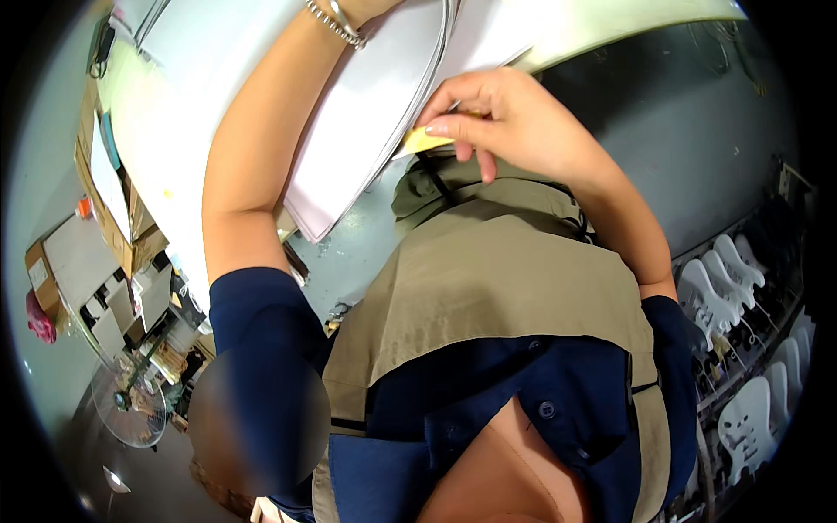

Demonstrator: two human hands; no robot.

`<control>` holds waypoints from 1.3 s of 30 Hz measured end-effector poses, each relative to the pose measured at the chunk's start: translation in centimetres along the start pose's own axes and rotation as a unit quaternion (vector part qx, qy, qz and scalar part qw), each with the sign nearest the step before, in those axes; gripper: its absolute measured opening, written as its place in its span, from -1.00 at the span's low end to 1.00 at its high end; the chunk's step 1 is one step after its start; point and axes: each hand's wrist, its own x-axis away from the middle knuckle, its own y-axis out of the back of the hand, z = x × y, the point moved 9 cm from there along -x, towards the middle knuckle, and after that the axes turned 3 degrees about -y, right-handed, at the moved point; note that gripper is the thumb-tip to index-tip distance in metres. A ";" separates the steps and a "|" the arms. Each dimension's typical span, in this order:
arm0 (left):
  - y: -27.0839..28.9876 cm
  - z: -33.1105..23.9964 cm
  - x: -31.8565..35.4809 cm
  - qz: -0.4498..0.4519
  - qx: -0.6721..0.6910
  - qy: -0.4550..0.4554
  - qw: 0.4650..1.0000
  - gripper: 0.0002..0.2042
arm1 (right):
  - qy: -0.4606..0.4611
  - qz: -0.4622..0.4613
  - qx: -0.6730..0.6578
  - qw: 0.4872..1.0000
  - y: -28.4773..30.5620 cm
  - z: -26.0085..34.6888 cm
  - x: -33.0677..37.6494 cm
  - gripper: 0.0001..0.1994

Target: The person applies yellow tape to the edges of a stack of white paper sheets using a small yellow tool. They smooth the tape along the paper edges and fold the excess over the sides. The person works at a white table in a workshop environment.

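Observation:
My right hand [510, 122] pinches a small yellow piece [425, 139] between thumb and fingers, held against the near edge of a stack of large white sheets [366, 122]. The sheets lie on a white table [192, 78] and overhang its edge. My left forearm reaches up across the table and rests by the stack. A metal bracelet [336, 22] circles the wrist, and the hand itself is cut off by the top edge of the picture.
Cardboard boxes [113, 218] and clutter stand on the left beside the table. A floor fan [131, 401] sits lower left. Racks of white moulded parts [724, 288] line the right side. Grey floor [689, 131] lies beyond my tan apron [497, 279].

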 end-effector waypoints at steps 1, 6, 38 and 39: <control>0.5 0.3 0.1 -0.020 0.031 -0.006 0.999 -0.81 | -0.012 0.016 -0.011 1.000 -1.2 -0.2 -0.2 -0.81; 0.9 0.0 -0.4 -0.009 0.195 -0.051 0.979 -0.77 | -0.024 0.064 -0.036 0.997 -7.4 -0.7 -0.8 -0.85; -5.4 -2.7 -1.2 0.146 -0.294 -0.001 0.945 -0.95 | 0.076 -0.379 -0.098 0.917 9.5 -1.7 9.6 -0.82; -5.3 -2.7 -0.9 0.162 -0.302 0.002 0.939 -0.96 | 0.088 -0.373 -0.093 0.919 9.3 -1.9 9.4 -0.83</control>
